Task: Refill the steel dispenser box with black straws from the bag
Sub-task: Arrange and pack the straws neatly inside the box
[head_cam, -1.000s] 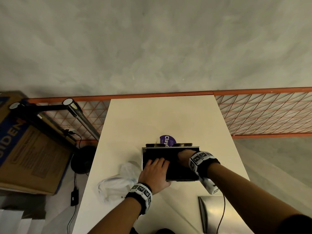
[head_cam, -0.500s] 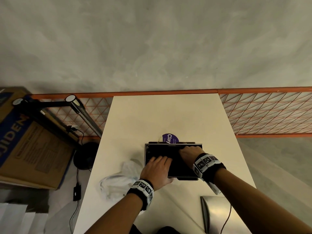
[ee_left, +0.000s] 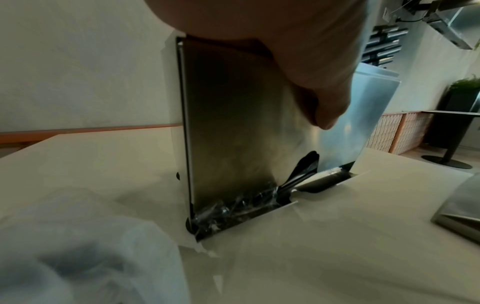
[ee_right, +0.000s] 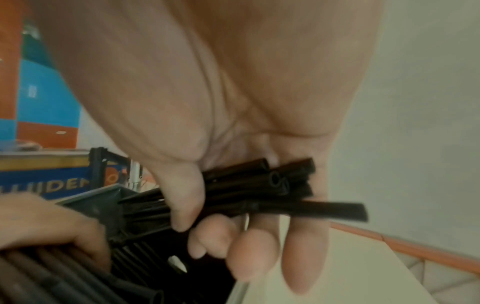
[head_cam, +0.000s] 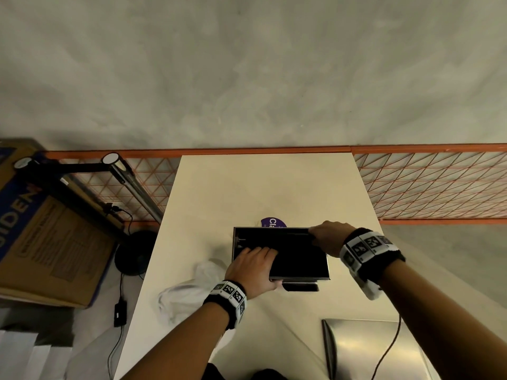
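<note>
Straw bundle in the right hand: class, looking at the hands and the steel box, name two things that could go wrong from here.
1. One straw in the straw bundle pokes out past the others in the right hand; it may slip out or snag on the rim of the steel dispenser box.
2. The left hand rests on straws already inside, so incoming ones could jam against its fingers.

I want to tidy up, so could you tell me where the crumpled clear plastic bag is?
In the head view, the crumpled clear plastic bag lies on the table, left of the steel dispenser box.
</note>
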Action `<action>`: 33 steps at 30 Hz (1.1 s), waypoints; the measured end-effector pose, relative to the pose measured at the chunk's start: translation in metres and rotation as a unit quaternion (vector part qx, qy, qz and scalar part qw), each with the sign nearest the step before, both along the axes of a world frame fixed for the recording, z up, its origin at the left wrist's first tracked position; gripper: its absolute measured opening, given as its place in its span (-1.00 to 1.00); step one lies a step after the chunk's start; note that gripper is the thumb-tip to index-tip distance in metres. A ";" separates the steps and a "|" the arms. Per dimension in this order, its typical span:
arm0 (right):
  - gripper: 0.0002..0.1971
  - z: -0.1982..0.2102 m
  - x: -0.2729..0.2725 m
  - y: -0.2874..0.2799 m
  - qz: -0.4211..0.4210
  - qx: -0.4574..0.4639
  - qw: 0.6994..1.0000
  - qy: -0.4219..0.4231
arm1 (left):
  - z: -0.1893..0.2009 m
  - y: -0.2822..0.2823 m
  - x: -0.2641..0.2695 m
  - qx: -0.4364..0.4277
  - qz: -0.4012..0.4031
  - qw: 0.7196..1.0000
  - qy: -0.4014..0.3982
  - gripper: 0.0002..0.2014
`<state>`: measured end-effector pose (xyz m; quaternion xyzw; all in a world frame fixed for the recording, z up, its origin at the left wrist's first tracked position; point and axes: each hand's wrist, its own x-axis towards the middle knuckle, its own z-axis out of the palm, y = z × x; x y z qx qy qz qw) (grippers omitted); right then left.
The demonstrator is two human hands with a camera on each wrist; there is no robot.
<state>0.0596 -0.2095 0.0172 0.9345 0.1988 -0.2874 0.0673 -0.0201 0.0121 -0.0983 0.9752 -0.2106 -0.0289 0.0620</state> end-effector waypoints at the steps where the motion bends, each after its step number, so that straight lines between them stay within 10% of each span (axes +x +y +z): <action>1: -0.72 0.002 0.001 -0.004 -0.010 0.013 1.000 0.006 | 0.001 0.000 0.002 0.001 -0.002 1.000 0.003 -0.34; 25: -0.39 -0.061 -0.021 0.041 0.056 0.203 0.973 -0.099 | 0.004 -0.005 0.007 0.016 0.018 0.996 0.081 -0.29; 33: -0.08 -0.092 -0.044 0.023 0.054 0.093 0.992 -0.072 | 0.003 -0.005 0.012 0.034 0.020 0.992 0.117 -0.20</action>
